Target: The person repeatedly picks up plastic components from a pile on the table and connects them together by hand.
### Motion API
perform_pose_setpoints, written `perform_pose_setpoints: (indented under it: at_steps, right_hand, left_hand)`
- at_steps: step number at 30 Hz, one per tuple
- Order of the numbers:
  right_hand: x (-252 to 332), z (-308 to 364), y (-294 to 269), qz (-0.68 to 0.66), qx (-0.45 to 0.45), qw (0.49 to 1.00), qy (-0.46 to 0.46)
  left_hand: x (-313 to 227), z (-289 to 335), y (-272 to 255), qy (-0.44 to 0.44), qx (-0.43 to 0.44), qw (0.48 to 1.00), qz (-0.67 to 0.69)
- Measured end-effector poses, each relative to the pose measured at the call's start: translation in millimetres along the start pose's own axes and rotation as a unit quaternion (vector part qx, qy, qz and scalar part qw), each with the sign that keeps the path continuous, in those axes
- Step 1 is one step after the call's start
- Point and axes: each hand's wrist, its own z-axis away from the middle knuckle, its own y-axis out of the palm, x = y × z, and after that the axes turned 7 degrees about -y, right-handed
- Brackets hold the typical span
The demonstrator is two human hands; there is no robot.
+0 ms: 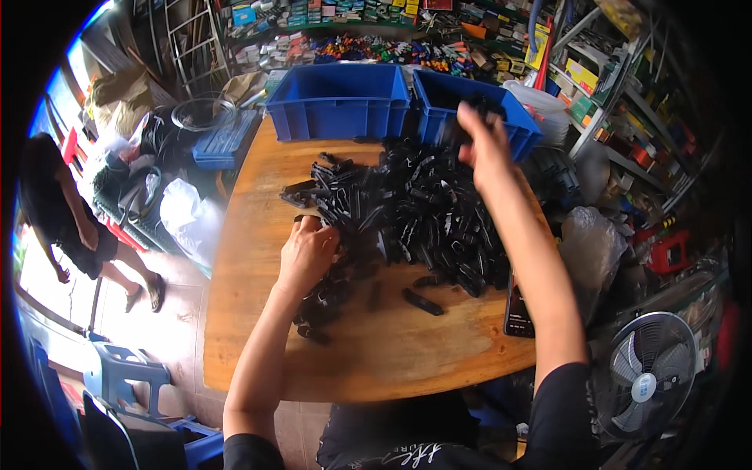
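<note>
A large heap of small, long black pieces (439, 211), perhaps plastic handles, covers the middle and far right of the wooden table (251, 298). At the heap's left edge my left hand (309, 251) is closed, fingers curled round a black piece that shows at the fingertips. More black pieces (321, 301) lie under and beside that wrist. My right hand (487, 149) is raised over the near side of the right blue bin (521, 125). Motion smears its fingers, and a dark blur beside them cannot be made out. Dark pieces show inside that bin.
Another blue bin (337, 113) stands at the table's far edge. A single black piece (423, 301) lies nearer me. A phone (518, 309) rests at the right edge, under my forearm. A fan (644, 384) stands right, stools (129, 372) left. Another person (70, 211) walks at far left.
</note>
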Motion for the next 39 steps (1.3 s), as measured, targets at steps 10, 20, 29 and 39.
perform_pose_setpoints:
  at_steps: [10,20,29,39]
  right_hand:
    - [-4,56,-30,0.229,0.362,0.892,-0.145]
    - [-38,160,-46,0.456,0.431,0.733,-0.263]
    - [-21,175,-32,0.001,0.34,0.94,-0.004]
    - [-43,184,-25,-0.083,0.268,0.96,0.009]
  left_hand:
    - [35,-8,0,-0.058,-0.02,0.995,-0.082]
    - [-21,11,-24,-0.267,0.192,0.759,0.562]
    - [-66,36,-1,-0.222,0.311,0.772,0.507]
    - [-85,45,2,-0.041,0.213,0.934,0.284]
